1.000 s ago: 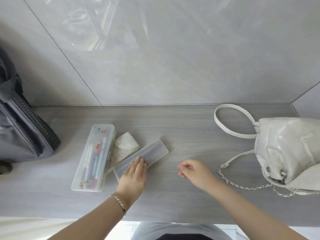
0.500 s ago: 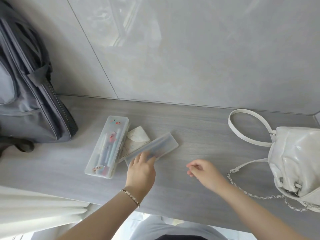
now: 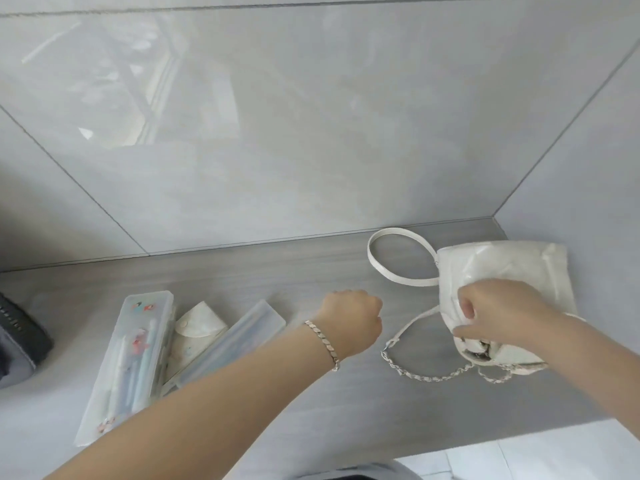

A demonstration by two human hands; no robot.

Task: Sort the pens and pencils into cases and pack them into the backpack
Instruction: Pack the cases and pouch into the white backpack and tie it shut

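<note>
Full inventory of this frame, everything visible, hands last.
clear pencil case: 1, transparent, pens inside, desk left
slim pencil case: 1, frosted, right of pouch
pouch: 1, cream, between the cases
handbag: 1, white, chain strap, desk right
backpack: 1, grey, left edge, mostly cut off
desk: 1, grey wood grain
wall tiles: glossy grey, behind
bracelet: 1, silver, left wrist
left hand: fingers curled, mid-desk
right hand: grips handbag
</note>
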